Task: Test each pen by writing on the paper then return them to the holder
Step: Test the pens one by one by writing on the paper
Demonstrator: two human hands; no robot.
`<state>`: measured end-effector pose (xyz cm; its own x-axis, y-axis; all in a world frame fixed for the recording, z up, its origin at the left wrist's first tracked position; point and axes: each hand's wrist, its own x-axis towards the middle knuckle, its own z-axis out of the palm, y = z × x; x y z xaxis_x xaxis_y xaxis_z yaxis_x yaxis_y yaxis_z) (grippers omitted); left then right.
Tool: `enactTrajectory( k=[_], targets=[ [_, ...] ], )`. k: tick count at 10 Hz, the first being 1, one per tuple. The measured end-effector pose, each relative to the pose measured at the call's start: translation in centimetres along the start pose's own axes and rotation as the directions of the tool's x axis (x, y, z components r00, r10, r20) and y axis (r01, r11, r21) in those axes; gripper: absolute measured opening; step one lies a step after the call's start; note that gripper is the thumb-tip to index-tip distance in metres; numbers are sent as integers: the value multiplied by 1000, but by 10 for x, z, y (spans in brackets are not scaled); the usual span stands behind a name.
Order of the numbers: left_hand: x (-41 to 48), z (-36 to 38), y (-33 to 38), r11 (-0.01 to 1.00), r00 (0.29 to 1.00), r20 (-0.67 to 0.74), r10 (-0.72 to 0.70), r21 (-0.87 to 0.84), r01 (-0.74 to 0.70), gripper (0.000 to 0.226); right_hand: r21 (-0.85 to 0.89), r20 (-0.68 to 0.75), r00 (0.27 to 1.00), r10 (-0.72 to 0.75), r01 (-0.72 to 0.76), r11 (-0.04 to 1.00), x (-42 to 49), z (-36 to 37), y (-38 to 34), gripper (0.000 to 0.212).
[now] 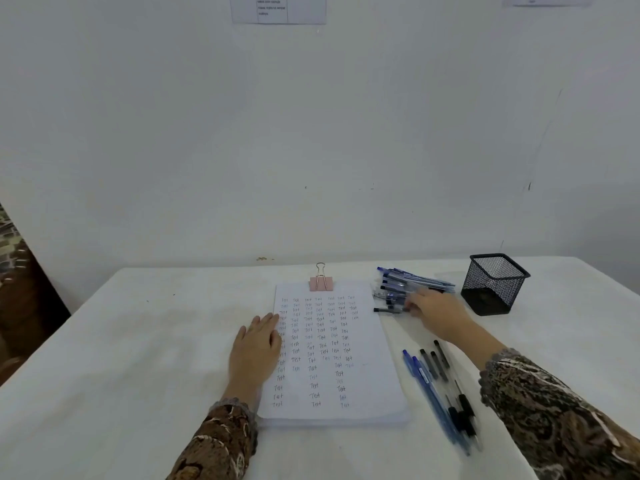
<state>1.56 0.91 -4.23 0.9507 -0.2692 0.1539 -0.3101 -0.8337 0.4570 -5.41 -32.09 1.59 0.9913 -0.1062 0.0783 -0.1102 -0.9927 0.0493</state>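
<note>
The black mesh holder (493,284) stands upright at the far right of the table (138,341). Through its open top I see only its mesh walls and dark floor. Just to its left, apart from it, a pile of pens (412,287) lies on the cloth, mostly blue-capped, stacked roughly side by side.

The table is covered in white and pushed against a plain white wall (311,133). Two printed sheets (277,8) are stuck high up on the wall, too small to read.

The paper (332,351) lies in front of me, held at its top edge by a pink binder clip (321,283). It is filled with columns of the handwritten word "Test".

My left grip (256,348) lies flat, fingers straight and together, pressing the paper's left edge. My right grip (436,313) reaches across to the near end of the pile, its fingertips among the pens. It is blurred, so I cannot tell whether it has pinched one.

A few loose pens (440,389), blue and black, lie side by side on the table between the paper's right edge and my right forearm.
</note>
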Motion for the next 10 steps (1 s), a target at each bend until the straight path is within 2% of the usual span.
enactTrajectory(
  k=[1,2,3,4,5,7,8,9,10],
  targets=[
    [1,1,0,1000,1000,9,2,15,-2,45,504,-214,973,90,31,863,2,-14,-15,20],
    [1,0,1,1000,1000,5,2,3,-2,45,977,-152,960,236,110,183,-2,-44,-45,13],
    [1,0,0,1000,1000,7,6,1,-6,45,850,54,978,202,61,-523,-3,-57,-66,44],
    [0,-1,0,1000,1000,12,2,-6,-2,45,640,145,955,260,110,-761,-1,-43,-78,58],
    [0,0,-1,1000,1000,6,10,-6,-10,45,494,215,914,345,203,-846,-1,-22,-86,49],
    [0,1,-1,1000,1000,1,13,-18,-13,45,239,298,868,398,335,-911,-2,-6,-91,47],
    [0,1,-1,1000,1000,-8,14,-21,-14,45,236,317,881,353,287,-928,7,2,-94,36],
    [0,1,-1,1000,1000,-13,20,-17,-21,45,409,344,901,265,110,-906,15,13,-99,59],
    [0,0,-1,1000,1000,-15,24,-15,-24,44,592,377,896,237,-36,-805,17,21,-101,71]
  ],
)
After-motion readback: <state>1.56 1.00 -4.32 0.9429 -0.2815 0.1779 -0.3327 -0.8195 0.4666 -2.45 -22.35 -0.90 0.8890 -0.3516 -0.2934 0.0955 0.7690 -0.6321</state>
